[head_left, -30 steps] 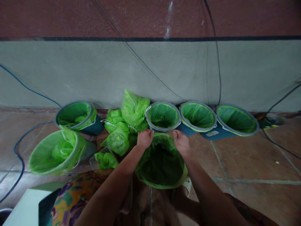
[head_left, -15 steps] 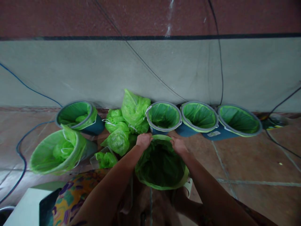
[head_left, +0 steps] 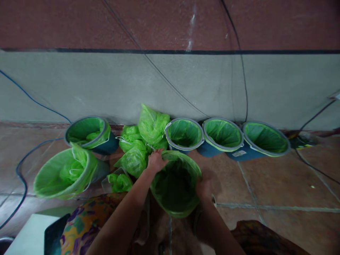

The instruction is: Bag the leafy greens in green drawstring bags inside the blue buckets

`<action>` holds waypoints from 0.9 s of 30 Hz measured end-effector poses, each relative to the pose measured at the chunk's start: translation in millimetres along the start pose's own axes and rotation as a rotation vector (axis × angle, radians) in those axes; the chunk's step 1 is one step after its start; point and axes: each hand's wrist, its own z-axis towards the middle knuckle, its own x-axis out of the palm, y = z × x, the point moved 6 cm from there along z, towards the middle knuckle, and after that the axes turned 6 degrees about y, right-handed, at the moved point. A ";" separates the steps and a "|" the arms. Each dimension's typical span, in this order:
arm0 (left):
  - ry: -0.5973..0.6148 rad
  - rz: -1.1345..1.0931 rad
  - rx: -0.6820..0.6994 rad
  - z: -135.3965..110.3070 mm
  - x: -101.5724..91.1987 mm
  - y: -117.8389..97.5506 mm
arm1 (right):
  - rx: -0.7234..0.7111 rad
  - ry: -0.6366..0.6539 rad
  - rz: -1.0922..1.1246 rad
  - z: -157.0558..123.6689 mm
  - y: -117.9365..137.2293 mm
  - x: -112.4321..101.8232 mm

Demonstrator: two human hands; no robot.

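Observation:
Between my forearms is a bin lined with a green plastic bag (head_left: 175,211), its mouth tilted toward me and its inside dark. My left hand (head_left: 157,161) is closed over the upper left of the rim, where the liner folds over the edge. At the right side of the same rim is my right hand (head_left: 204,187), smeared by motion, so its fingers cannot be made out. Just left of my left hand lie several tied green plastic bags (head_left: 132,159), heaped against the wall.
Three lined blue bins (head_left: 216,151) stand along the wall (head_left: 106,81) at the right. A lined bin (head_left: 107,146) and a tilted lighter bin (head_left: 102,170) are at the left. A blue cable (head_left: 18,170) crosses the floor there. Black cables (head_left: 313,166) lie at the right.
My right hand has slid from the top of the rim down to its right side. My left hand has shifted slightly left, and the bin has moved a little left.

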 end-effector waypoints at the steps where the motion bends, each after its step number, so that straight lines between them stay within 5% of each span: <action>1: -0.039 -0.005 0.026 -0.2 -3.6 -3.2 | -0.011 -0.044 0.042 -5.9 -0.8 -0.7; 6: -0.114 -0.031 0.166 9.4 -9.2 -28.3 | -0.252 -0.313 0.097 2.1 32.7 -44.2; 9: -0.024 -0.023 0.090 21.6 -1.7 -25.3 | -0.468 -0.183 0.024 27.8 74.9 -57.3; 13: 0.091 -0.025 0.036 27.2 4.5 -7.9 | -0.571 0.013 -0.103 50.4 107.8 -45.9; 21: 0.013 0.124 0.297 -4.2 3.8 -10.8 | -0.530 0.223 -0.176 50.1 102.8 -22.1; 27: 0.037 0.369 0.228 -31.8 6.9 -28.3 | -0.507 0.219 -0.304 47.3 102.9 -26.7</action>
